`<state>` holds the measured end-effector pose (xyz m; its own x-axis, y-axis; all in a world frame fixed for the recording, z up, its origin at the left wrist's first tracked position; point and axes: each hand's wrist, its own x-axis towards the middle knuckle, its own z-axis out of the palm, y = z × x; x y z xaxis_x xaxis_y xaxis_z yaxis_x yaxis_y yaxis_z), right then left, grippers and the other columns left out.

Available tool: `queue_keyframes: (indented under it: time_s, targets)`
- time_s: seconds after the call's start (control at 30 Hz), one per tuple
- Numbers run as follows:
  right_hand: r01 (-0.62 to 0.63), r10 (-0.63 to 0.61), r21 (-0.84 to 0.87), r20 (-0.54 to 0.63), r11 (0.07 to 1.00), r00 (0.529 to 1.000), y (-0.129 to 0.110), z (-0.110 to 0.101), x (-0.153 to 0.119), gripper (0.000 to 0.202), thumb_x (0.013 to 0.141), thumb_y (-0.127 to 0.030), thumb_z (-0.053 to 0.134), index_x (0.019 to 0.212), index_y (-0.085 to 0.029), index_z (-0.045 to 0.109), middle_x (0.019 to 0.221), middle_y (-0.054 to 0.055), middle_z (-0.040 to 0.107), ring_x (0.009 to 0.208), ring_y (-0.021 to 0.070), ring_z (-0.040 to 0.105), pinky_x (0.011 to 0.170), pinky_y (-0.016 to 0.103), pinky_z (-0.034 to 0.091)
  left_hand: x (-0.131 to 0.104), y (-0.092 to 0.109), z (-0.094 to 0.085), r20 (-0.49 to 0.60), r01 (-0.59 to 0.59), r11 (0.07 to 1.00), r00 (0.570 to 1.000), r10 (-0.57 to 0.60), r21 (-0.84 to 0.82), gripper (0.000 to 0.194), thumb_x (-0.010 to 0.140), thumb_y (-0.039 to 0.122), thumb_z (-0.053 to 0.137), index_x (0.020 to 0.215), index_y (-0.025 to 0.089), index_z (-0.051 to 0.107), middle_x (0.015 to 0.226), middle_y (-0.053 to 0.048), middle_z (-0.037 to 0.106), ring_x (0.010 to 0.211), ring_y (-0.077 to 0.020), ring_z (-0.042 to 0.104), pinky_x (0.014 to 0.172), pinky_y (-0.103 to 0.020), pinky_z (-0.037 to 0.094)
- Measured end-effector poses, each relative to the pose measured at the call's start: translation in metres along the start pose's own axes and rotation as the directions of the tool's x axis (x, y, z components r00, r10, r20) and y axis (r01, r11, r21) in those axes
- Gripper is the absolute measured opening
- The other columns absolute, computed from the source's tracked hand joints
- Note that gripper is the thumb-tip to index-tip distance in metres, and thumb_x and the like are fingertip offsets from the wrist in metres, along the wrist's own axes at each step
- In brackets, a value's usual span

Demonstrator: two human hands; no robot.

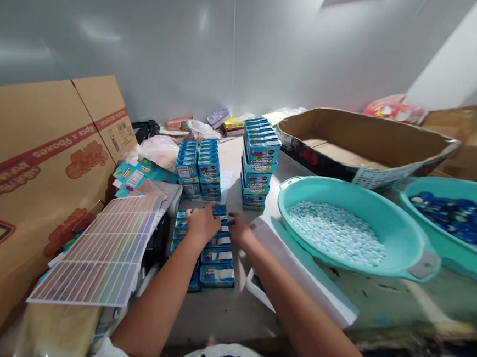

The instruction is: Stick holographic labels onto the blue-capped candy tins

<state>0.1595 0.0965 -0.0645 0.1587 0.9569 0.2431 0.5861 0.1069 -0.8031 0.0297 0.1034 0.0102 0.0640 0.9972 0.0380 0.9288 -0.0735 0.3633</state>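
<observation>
Two rows of small blue candy boxes (217, 275) lie in front of me on the table, with pale strips across their tops. My left hand (204, 223) reaches over the far end of these rows, its fingers bent around a box there; its fingertips are partly hidden. At the right side of the same rows is my right hand (240, 231), thumb and fingers apart, fingertips close to the box edges. Whether they touch is not clear. Behind the hands rise stacked blue boxes (209, 168) and a taller stack (261, 151) labelled "CARAMELO".
A sheet of clear stickers (100, 250) and a large carton (38, 152) flank the left. On the right are a turquoise tub (402, 241) of pale candies, another tub (436, 186) with blue pieces, a cut cardboard tray (366, 125) and white paper (297, 271).
</observation>
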Motion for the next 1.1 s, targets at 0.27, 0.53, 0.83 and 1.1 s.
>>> queue_keyframes:
  time_s: [0.27,0.53,0.83,1.1]
  targets:
    - [0.06,-0.101,-0.425,-0.074,0.903,0.992,-0.003,-0.082,-0.046,0.033,0.089,-0.019,0.061,0.119,-0.007,0.065,0.135,0.027,0.058,0.128,0.0386,0.054,0.106,0.05,0.046,-0.01,-0.011,-0.015,-0.085,-0.068,0.991,0.995,0.058,-0.118,0.035,0.09,0.015,0.049,0.119,0.023,0.067,0.1,-0.007,0.077,0.105,-0.0259,0.069,0.106,-0.047,0.035]
    - [-0.165,0.229,-0.683,0.002,0.711,0.974,-0.005,-0.094,-0.063,0.052,0.093,-0.013,0.05,0.145,-0.012,0.048,0.122,0.019,0.07,0.107,0.0298,0.069,0.081,0.033,0.05,-0.031,-0.008,-0.031,-0.338,-0.402,0.815,0.901,0.271,-0.417,0.018,0.091,0.019,0.055,0.094,0.02,0.073,0.088,-0.005,0.074,0.085,-0.0215,0.067,0.089,-0.037,0.05]
    - [0.247,-0.254,-0.579,0.069,0.777,0.965,-0.052,-0.131,-0.077,0.05,0.09,-0.004,0.046,0.136,-0.017,0.061,0.117,0.011,0.075,0.096,0.0252,0.072,0.079,0.034,0.054,-0.092,-0.008,-0.058,-0.496,-0.785,0.599,0.589,0.639,-0.16,0.03,0.101,0.023,0.047,0.125,0.02,0.064,0.107,-0.009,0.071,0.103,-0.0213,0.066,0.093,-0.036,0.054]
    - [0.657,-0.687,-0.516,0.168,0.55,0.707,-0.117,-0.161,-0.112,0.032,0.096,-0.008,0.049,0.121,-0.017,0.065,0.098,0.006,0.078,0.082,0.0196,0.072,0.072,0.033,0.053,-0.108,-0.004,-0.074,-0.524,-0.839,0.543,0.48,0.704,-0.038,0.023,0.101,0.025,0.054,0.119,0.021,0.067,0.109,-0.007,0.075,0.102,-0.0187,0.071,0.103,-0.039,0.055]
